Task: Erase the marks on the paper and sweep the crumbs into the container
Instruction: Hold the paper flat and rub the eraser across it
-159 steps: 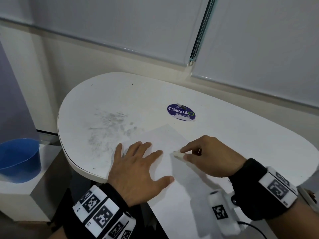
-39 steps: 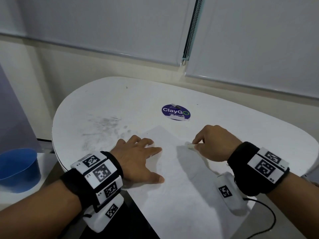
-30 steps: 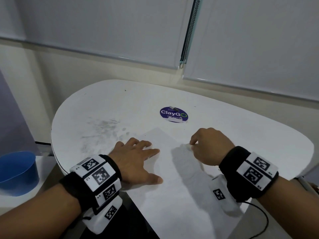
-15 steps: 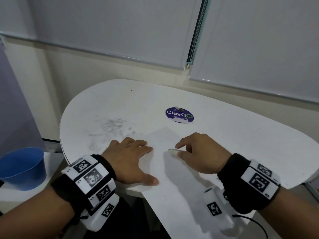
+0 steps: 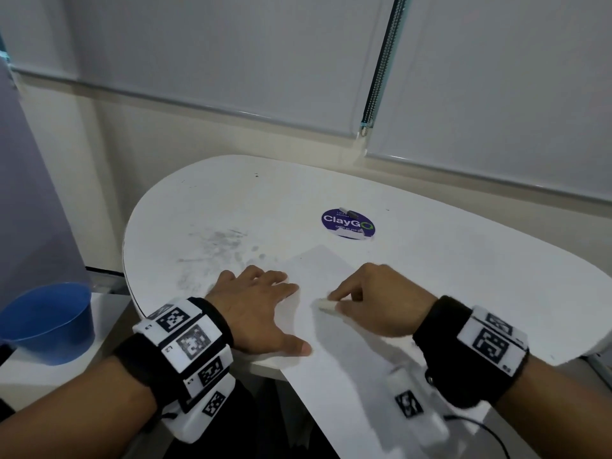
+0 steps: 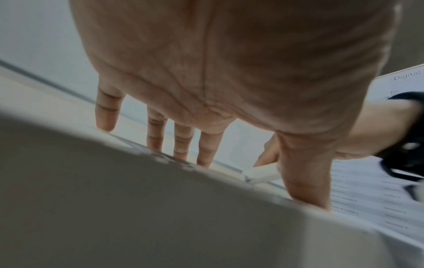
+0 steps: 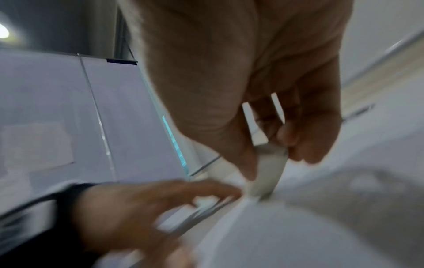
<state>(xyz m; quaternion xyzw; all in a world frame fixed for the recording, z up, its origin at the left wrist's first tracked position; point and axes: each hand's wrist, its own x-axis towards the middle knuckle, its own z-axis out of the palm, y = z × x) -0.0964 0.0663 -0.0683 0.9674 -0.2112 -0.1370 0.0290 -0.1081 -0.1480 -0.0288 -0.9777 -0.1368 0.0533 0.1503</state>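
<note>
- Governing relation: the eraser (image 5: pixel 326 305) sits at the tips of the right hand (image 5: pixel 377 301), its free end pointing left toward the left hand (image 5: pixel 256 309); its long axis lies roughly across the paper (image 5: pixel 334 356), left to right in the head view.
- Right hand: thumb and forefinger pinch the eraser, remaining fingers (image 7: pixel 305 145) curled behind; in the right wrist view the eraser's lower end meets the sheet.
- Left hand: fingers (image 6: pixel 183 143) spread and flat, pressing the paper's left margin against the tabletop (image 5: pixel 298 193); thumb tip on the sheet near the tabletop's front edge.
- Paper: lies skewed, far corner toward the round purple sticker (image 5: pixel 347 223), near portion overhanging the front edge. Marks to be erased cannot be made out; printed lines show on it in the left wrist view.
- Container (image 5: pixel 49 321): blue, standing on a lower white surface off the tabletop's left end, well apart from the sheet. The left hand is the nearer to it.
- Grey smudging (image 5: pixel 218 246) on the tabletop beyond the left hand; individual crumbs not discernible.
- Count: one eraser, one paper, one container, one sticker, two hands.
- Judgement: erasing step in hand; sweeping would have to travel leftward off the tabletop's end.
</note>
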